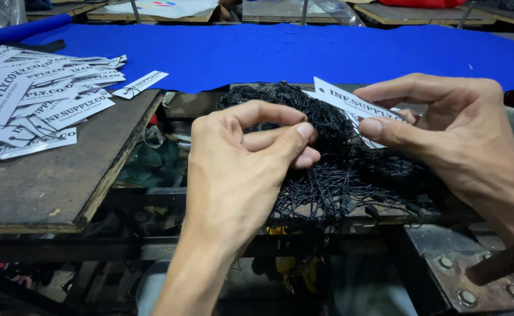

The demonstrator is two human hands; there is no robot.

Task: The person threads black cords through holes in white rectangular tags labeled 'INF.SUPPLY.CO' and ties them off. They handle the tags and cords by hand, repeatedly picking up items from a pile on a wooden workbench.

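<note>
The left hand (239, 158) is nearest the camera, its forearm rising from the bottom edge. Thumb and forefinger are pinched together at the tips, seemingly on a single thread drawn from the cords (327, 169), though the strand itself is too fine to make out. The pinch hovers right at the edge of the heap, probably so one cord can be teased free of the rest.

The right hand (456, 129) comes in from the right with its fingers curled over a white tag (341, 99). The thumb presses beneath and the forefinger lies along the top, so the tag is gripped at one end and its free end points toward the left hand, just above the cords.

The cords are a dense black tangle of thin looped strings, heaped between the two hands on a narrow dark bench (385, 213) and spilling over its near edge. More white tags seem to lie partly under the right hand.

To the left, on a separate worn board (46, 187), lies a spread pile of tags (40, 99), white with black print, each seemingly already strung with a cord. Behind everything stretches a blue cloth (303, 52). A metal plate (467, 275) with bolts sits at lower right.
</note>
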